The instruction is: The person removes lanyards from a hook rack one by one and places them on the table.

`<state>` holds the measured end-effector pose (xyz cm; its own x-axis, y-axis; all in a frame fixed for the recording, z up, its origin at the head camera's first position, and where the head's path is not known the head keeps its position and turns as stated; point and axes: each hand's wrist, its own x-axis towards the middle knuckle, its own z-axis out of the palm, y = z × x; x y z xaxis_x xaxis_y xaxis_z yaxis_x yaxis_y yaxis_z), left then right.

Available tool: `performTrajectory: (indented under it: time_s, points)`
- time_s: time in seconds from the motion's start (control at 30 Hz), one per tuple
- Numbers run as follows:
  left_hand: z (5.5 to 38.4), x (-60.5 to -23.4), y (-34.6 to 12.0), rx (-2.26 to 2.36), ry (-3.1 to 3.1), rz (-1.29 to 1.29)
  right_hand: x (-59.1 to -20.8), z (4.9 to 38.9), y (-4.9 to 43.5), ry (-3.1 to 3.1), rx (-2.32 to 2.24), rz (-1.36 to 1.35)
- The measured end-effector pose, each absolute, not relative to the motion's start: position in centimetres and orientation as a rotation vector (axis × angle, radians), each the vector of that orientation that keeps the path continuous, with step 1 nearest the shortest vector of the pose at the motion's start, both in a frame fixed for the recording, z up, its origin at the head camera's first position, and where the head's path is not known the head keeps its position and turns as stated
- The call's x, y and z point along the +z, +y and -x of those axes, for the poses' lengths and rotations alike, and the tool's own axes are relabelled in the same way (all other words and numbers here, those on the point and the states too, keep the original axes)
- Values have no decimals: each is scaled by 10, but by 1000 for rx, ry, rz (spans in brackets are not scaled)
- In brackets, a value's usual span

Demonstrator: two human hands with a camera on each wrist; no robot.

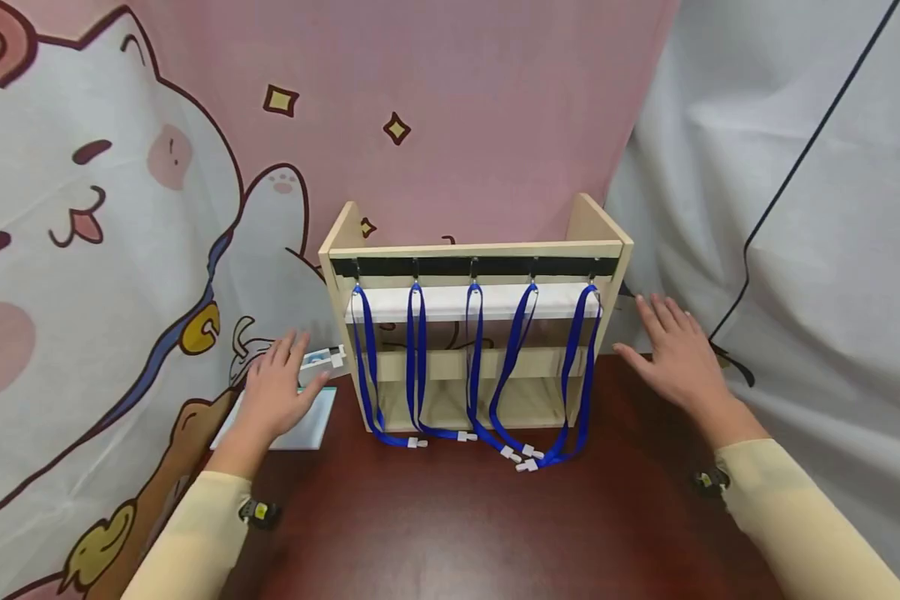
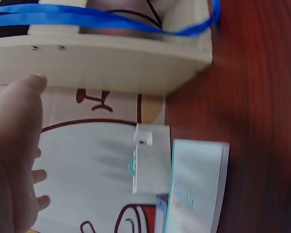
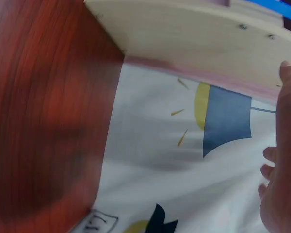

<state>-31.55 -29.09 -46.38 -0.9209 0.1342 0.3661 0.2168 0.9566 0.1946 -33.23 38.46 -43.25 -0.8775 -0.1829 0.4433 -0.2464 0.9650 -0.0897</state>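
A light wooden rack [image 1: 480, 249] stands on the table, with several blue lanyards [image 1: 512, 358] hanging from hooks on its black strip. White clips [image 1: 527, 465] at the lanyards' lower ends lie on the tabletop. My left hand [image 1: 273, 392] is held out left of the rack, fingers extended and holding nothing. In the head view it overlaps a pale flat booklet or box [image 1: 307, 429]. My right hand [image 1: 675, 354] reaches forward on the rack's other side, fingers straight, thumb spread toward the rack. The wrist views show the left hand [image 2: 14, 145] and right hand [image 3: 286, 145] beside the rack's side panels.
Beside the pale booklet is a small white holder [image 2: 153, 160]. The dark red-brown table [image 1: 480, 525] extends in front of the rack. Printed cloth [image 1: 457, 67] hangs behind and at both sides, and a black cord [image 1: 817, 142] runs down the right cloth.
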Motion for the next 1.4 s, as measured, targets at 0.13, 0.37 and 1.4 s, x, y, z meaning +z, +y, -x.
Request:
performTrajectory:
  time_s: [0.13, 0.37, 1.4]
  points:
    - [314, -463, -282, -575, -2671, 287, -431, 321, 375, -2585, 489, -330]
    - [311, -459, -269, -975, -2471, 348, -426, 309, 357, -2476, 846, -324]
    - [315, -444, -231, -1483, -2085, 287, -361, 273, 283, -1974, 1080, -504]
